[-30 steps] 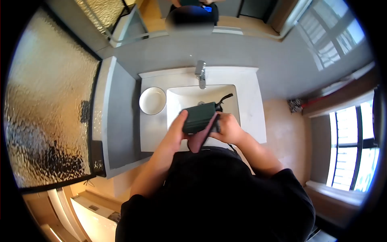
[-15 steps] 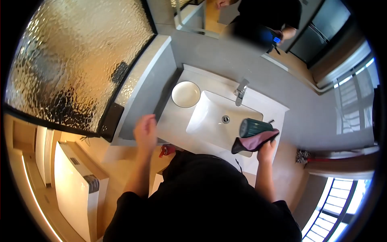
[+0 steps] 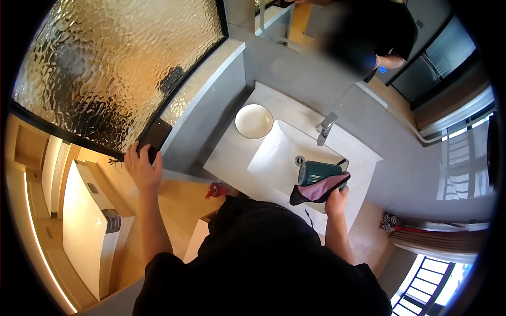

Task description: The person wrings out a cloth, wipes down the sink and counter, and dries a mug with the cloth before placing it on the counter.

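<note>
My right hand [image 3: 336, 201] is closed at the right side of the basin. It holds a pink cloth with black edges [image 3: 320, 189], bunched up, together with a dark green ribbed cup [image 3: 319, 172] lying on its side against the cloth. How far the fingers reach round the cup is hidden by the cloth. On the left, my left hand [image 3: 144, 169] has its fingers spread over the dark block [image 3: 158, 134] at the lower corner of the textured glass panel [image 3: 121, 79]; the fingertips appear to touch its edge.
A white bowl [image 3: 253, 121] stands on the white counter [image 3: 226, 152], left of the washbasin [image 3: 269, 158] and its chrome tap [image 3: 326, 128]. Below the counter's left side is a red object [image 3: 215, 190]. A mirror [image 3: 358, 47] hangs above. A white cabinet [image 3: 87, 226] stands at lower left.
My left hand has moved left from beside the counter to the dark block at the glass panel. My right hand, with cloth and cup, has shifted slightly left. The camera view has turned a little.
</note>
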A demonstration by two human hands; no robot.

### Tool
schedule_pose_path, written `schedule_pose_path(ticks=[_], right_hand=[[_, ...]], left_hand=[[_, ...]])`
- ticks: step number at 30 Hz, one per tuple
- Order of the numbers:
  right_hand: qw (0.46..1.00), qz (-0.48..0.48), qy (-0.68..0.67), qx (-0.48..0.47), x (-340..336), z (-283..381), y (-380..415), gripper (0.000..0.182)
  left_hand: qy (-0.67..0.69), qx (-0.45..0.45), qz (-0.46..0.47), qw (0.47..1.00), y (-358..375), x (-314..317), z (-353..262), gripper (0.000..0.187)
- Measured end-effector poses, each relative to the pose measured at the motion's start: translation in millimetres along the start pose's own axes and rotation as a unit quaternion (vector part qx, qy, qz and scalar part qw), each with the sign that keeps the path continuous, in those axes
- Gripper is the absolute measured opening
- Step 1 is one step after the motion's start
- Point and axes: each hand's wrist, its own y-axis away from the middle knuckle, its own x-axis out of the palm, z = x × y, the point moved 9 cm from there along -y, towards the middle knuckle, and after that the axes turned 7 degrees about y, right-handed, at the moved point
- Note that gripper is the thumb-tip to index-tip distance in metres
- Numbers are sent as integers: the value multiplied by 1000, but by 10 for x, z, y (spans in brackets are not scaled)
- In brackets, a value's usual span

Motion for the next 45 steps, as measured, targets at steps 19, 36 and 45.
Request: schedule_pose_path(ticks=[19, 36, 45], right_hand=[[994, -83, 18, 71, -294, -318, 24, 24], [999, -5, 31, 43, -16, -146, 183, 19], [998, 5, 48, 34, -25, -178, 143, 19]], left_hand=[[108, -36, -18, 993, 30, 112, 200, 48], [61, -14, 18, 998, -126, 162, 154, 50], [63, -21, 15, 998, -125, 175, 176, 55]])
